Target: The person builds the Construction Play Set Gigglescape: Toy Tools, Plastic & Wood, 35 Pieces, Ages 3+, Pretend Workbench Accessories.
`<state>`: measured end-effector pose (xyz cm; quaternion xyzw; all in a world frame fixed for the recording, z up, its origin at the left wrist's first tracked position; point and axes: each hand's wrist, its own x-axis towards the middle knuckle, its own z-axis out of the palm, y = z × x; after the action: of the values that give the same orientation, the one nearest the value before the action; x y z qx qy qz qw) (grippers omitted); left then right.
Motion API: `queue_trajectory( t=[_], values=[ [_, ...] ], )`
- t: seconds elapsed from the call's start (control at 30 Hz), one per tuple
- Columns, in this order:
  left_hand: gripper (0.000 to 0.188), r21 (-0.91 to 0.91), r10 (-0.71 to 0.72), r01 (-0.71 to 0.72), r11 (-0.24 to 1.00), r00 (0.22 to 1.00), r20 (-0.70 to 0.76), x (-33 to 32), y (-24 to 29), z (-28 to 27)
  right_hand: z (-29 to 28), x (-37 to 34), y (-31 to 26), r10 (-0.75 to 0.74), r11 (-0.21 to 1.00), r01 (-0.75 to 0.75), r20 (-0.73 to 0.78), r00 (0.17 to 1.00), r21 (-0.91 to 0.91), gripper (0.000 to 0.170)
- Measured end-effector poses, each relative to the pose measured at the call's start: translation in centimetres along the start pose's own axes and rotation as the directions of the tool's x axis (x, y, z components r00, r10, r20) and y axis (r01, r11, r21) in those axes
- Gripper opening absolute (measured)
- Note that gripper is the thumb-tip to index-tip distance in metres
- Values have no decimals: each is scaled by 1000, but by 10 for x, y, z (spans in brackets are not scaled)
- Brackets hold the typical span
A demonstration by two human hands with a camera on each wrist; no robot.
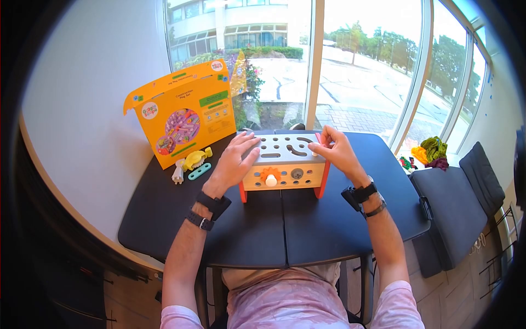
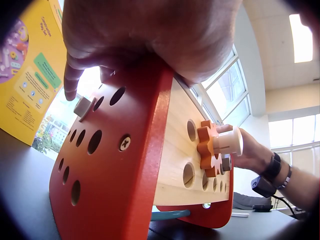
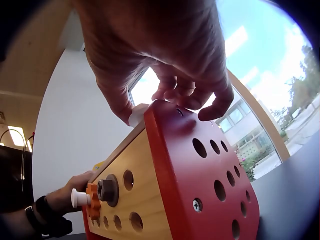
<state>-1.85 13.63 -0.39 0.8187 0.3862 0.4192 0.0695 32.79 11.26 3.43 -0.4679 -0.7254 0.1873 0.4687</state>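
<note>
A wooden toy workbench (image 1: 285, 171) with a grey top and red side panels (image 3: 200, 165) stands on the black table. My left hand (image 1: 235, 159) rests on its top left corner, fingers laid across the edge. At the top right corner my right hand (image 1: 335, 151) pinches a small white peg (image 3: 137, 114) between thumb and curled fingers; its lower part is hidden. The front panel carries an orange gear (image 1: 268, 175) with a white peg (image 2: 228, 143) through it, and a grey bolt (image 1: 297, 174) beside that. A grey bolt end (image 2: 83, 108) sticks out of the left red panel.
An orange play-set box (image 1: 189, 109) stands behind on the left. By it lie a yellow toy piece (image 1: 195, 159), a white piece (image 1: 178, 172) and a teal strip with holes (image 1: 199, 171). Windows rise behind the table (image 1: 241, 236); a grey chair (image 1: 452, 208) is at right.
</note>
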Motion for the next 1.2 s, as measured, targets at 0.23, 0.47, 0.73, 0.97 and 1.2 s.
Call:
queue_trajectory(
  t=[0.23, 0.47, 0.73, 0.97, 1.2],
  values=[
    [47, -7, 13, -13, 1000, 1000, -4, 1, -2, 0, 4, -5, 5, -80, 985, 83, -21, 997, 152, 27],
    [45, 7, 6, -6, 1000, 1000, -2, 0, 1, 0, 2, -13, -2, 6, 978, -6, 3, 1000, 210, 23],
    [47, -12, 6, -6, 1000, 1000, -3, 0, 0, 0, -1, -20, -1, 48, 979, -56, 46, 998, 194, 25],
    [45, 0, 4, -4, 1000, 1000, -4, 0, 1, -1, 1, -21, 15, -3, 982, -8, 56, 998, 191, 31],
    [45, 6, -1, 1, 1000, 1000, -3, 0, 1, 0, 8, -21, 19, -96, 960, 95, -8, 995, 262, 32]
  ],
)
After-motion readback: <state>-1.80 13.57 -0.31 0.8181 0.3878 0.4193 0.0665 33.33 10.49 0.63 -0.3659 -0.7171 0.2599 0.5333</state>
